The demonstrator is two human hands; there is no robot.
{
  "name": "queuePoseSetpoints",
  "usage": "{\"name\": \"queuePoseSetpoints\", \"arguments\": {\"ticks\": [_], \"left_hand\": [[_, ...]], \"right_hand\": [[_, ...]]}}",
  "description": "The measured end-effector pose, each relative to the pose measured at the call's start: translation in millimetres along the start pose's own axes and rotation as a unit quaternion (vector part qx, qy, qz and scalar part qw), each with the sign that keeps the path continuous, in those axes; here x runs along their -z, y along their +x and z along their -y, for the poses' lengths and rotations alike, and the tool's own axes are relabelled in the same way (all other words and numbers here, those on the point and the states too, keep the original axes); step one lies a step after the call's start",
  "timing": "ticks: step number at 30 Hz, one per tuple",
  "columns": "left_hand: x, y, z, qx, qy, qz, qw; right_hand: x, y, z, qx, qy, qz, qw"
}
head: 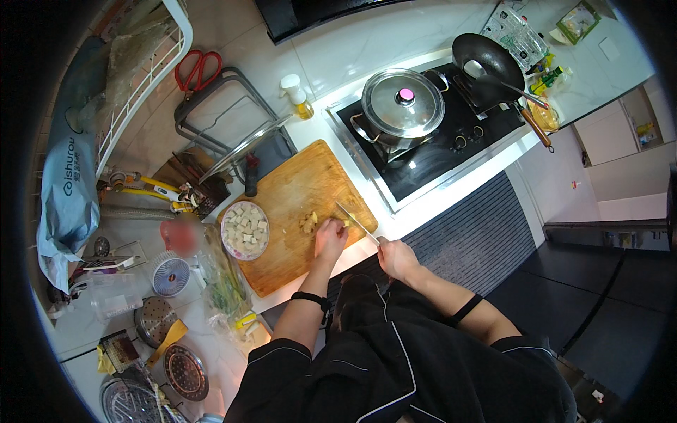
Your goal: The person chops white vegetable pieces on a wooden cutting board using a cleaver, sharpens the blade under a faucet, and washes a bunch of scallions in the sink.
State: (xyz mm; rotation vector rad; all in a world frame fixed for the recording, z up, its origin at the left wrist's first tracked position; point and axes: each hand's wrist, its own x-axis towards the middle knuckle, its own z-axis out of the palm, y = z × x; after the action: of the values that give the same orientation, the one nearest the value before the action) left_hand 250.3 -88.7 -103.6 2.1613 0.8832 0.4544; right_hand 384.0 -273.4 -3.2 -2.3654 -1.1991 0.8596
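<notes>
My right hand (396, 258) is closed around the handle of a kitchen knife (359, 224), whose blade slants over the wooden cutting board (296, 182) near its right corner. Against the blade's left side, the fingertips of my left hand (331, 239) hold down a small pale-yellow piece, apparently ginger (347, 223); the fingers partly hide it. A knobbly piece of ginger root (308, 222) lies just left of that hand. On the board's left part stands a bowl (225, 247) with a pink-patterned rim, filled with white cubes that look like tofu (246, 224).
To the right, a lidded steel pot (391, 127) and a black wok (492, 58) with a spatula stand on the gas hob (428, 169). Bagged green onions (227, 288) lie left of the board. A dark-handled tool (251, 177) and a spray bottle (296, 95) are behind it.
</notes>
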Motion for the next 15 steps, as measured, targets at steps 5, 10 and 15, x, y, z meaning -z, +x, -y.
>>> {"name": "queuePoseSetpoints", "arguments": {"ticks": [5,10,15], "left_hand": [[-3,-4,-5,0.013,0.03,0.014,0.999],[4,-7,-12,-0.001,0.034,0.006,0.999],[4,-3,-10,-0.114,0.026,-0.053,0.992]], "right_hand": [[-5,0,-3,-0.003,-0.021,0.007,1.0],[-8,-1,-7,-0.001,-0.018,0.003,1.0],[-8,-4,-10,0.006,-0.028,0.007,1.0]]}}
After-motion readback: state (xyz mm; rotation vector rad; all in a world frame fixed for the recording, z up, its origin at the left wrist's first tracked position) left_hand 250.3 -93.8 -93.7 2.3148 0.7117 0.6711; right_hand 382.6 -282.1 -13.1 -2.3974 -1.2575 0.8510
